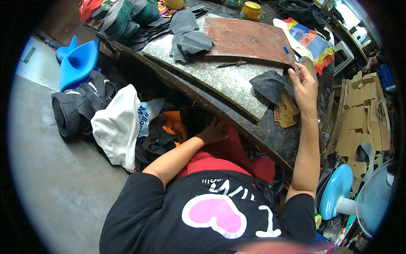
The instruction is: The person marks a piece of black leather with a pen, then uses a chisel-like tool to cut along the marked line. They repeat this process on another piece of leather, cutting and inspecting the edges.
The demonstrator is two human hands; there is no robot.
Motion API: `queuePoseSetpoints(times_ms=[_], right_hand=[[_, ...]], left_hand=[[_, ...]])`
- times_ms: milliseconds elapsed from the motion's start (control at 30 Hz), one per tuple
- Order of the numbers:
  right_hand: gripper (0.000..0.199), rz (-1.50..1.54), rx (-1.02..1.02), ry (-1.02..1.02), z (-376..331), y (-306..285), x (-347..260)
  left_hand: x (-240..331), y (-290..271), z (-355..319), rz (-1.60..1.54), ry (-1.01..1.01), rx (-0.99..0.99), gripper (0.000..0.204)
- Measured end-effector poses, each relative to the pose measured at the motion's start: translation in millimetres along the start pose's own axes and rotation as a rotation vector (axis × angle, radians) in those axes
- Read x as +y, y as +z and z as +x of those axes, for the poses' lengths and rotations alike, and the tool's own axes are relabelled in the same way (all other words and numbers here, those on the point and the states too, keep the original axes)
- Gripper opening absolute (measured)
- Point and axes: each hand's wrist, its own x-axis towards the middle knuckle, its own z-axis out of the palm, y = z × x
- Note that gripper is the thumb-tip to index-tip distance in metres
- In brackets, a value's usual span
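So, 1 pen (290, 57) (blue-topped) in R hand (305, 86), L hand (212, 133) apart.

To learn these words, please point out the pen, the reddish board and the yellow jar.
Pen (291, 58): head view, on the barrel.
Reddish board (245, 40): head view, middle of its top.
Yellow jar (251, 12): head view, on its side.

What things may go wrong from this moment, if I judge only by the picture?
The right hand holds a pen near the dark piece; if the tip is bare, which I cannot tell, it might leave a stray mark.

The brown flat piece lies close to the right forearm, which might brush it out of place.

The thin dark tool lies loose on the speckled slab and could be knocked.
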Motion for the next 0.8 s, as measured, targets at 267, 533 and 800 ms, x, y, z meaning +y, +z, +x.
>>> queuePoseSetpoints(times_ms=[267, 533, 800], right_hand=[[0.03, 0.119, 0.002, -0.047, 2, 4, 9], [0.029, 0.165, -0.022, -0.024, 4, 4, 15], [0.022, 0.137, -0.046, -0.054, 4, 2, 13]], left_hand=[[28, -28, -28, 0.183, 0.103, -0.132, 0.062], [7, -68, -51, -1.2, -0.195, -0.162, 0.042], [-62, -17, 10, -0.445, 0.002, 0.383, 0.06]])
